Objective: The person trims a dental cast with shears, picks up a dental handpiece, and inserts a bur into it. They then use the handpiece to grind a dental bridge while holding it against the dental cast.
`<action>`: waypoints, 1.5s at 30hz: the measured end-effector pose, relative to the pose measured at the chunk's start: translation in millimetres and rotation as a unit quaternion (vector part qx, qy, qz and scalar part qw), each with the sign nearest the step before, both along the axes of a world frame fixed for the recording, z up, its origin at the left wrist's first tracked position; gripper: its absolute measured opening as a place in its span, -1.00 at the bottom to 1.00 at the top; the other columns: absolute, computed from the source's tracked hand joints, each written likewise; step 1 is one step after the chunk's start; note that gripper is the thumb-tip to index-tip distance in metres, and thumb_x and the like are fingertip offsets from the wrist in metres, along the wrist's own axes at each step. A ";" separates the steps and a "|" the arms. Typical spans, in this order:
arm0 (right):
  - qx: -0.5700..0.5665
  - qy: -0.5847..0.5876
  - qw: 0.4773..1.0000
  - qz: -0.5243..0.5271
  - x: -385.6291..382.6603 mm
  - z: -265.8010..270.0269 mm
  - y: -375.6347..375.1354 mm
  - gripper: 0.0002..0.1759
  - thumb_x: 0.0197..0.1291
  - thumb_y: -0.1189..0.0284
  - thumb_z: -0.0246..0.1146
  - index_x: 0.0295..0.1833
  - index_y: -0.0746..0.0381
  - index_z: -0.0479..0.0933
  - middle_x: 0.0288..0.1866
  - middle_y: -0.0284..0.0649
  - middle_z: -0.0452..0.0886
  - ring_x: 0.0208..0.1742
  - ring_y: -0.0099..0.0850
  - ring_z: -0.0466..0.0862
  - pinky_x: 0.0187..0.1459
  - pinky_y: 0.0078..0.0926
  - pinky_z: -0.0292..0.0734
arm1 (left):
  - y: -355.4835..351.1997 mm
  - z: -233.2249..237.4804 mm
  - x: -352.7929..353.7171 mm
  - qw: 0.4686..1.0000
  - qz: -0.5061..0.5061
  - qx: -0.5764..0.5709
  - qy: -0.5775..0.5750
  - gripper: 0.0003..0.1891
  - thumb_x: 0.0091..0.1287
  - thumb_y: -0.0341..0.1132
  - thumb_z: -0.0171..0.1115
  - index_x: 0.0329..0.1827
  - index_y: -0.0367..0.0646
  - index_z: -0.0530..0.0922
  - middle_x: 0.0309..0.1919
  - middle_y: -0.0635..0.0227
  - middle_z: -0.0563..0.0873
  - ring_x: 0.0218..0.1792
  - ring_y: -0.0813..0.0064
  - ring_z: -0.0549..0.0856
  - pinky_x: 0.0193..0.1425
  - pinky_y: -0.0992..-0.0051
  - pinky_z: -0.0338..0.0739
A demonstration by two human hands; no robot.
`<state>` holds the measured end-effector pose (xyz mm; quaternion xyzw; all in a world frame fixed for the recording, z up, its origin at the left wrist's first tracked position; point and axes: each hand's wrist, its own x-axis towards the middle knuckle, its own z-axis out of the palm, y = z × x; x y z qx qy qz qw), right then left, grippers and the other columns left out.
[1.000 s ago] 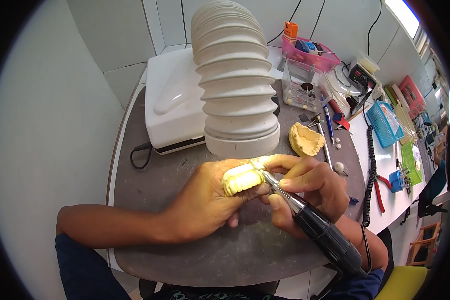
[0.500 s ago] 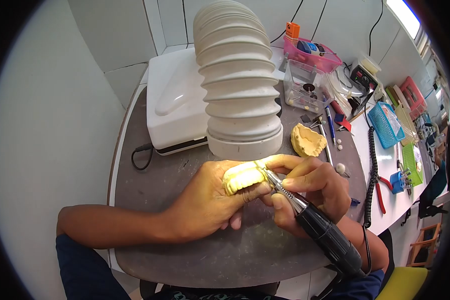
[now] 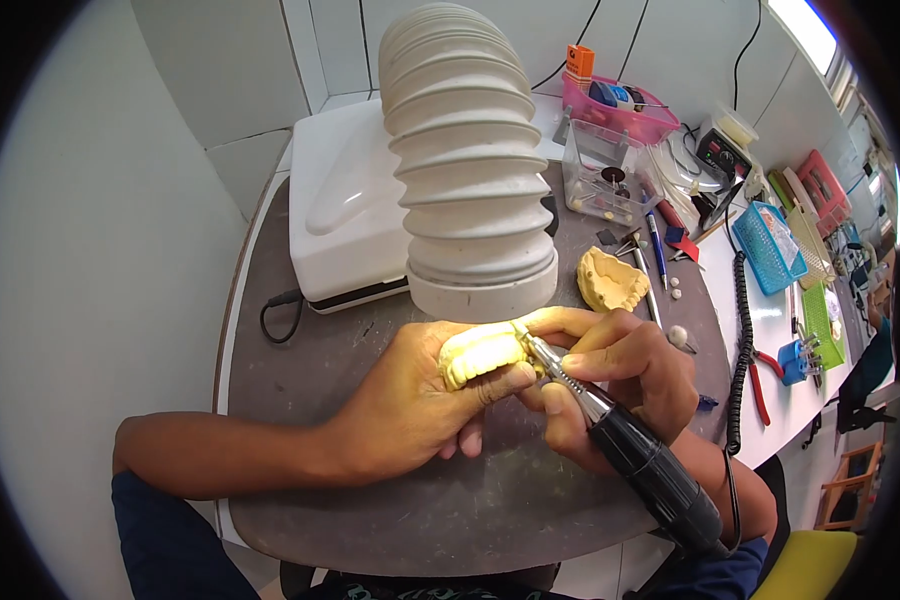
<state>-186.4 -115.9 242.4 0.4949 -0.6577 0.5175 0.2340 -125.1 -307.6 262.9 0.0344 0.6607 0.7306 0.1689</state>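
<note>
a: where's the dental cast?
b: gripped in the left hand, over the grey table, just in front of the suction hose mouth.
a: and the right hand?
b: wrapped around the handpiece, tip touching the cast's right edge. bare tabletop runs to the near rim; a second cast lies near on the right.

Pale yellow dental cast, teeth up, meets the black-bodied handpiece tip.

One head-worn camera faces forward and down. It sits close above the left hand, right hand and table.
</note>
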 end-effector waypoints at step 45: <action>-0.010 -0.032 0.999 0.004 2.1 4.1 3.1 -0.66 -0.05 0.57 0.50 -0.20 0.36 0.48 -0.42 -0.01 0.66 -0.20 -0.11 0.82 -0.24 -0.41 0.70 | -2.9 -13.3 -5.4 0.994 -0.022 0.098 0.030 -0.54 0.48 0.00 0.06 0.00 -0.30 0.60 -0.38 0.44 0.63 -0.37 0.75 0.49 -0.31 0.64 0.41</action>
